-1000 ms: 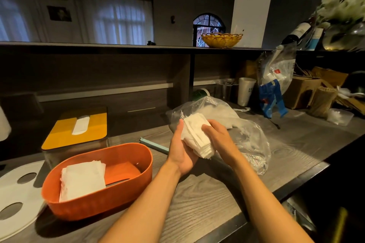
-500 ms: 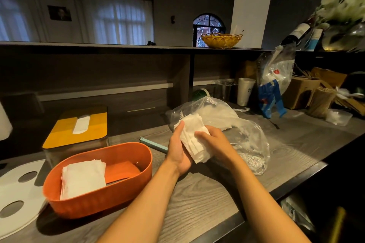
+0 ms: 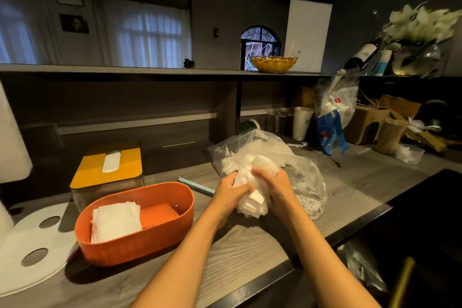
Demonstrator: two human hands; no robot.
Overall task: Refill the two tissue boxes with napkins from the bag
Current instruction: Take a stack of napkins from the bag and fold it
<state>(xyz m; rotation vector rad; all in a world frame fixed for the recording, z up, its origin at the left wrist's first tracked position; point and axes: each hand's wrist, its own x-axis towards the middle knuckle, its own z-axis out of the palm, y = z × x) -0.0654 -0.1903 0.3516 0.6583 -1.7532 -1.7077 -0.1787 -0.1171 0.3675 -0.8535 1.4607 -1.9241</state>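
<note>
Both hands grip one white stack of napkins (image 3: 251, 197) over the counter's middle. My left hand (image 3: 231, 191) presses its left side and my right hand (image 3: 272, 185) wraps its right side. Directly behind the stack lies the clear plastic bag (image 3: 297, 170), crumpled, with more white napkins inside. To the left sits an open orange oval tissue box (image 3: 172, 225) holding a flat pile of napkins (image 3: 116, 220) in its left half. Behind it stands a clear box with a yellow lid (image 3: 107, 167), a white napkin showing in the lid's slot.
A white oval lid with holes (image 3: 32, 242) lies at the far left. A pale blue strip (image 3: 197, 186) rests behind the orange box. Cups, a blue-printed bag (image 3: 332, 112), cardboard boxes and a small plastic tub (image 3: 408, 154) crowd the back right. The counter's front edge runs lower right.
The napkin stack, held upright between my hands before, has been turned and bunched lower. My right hand has closed further around its right side.
</note>
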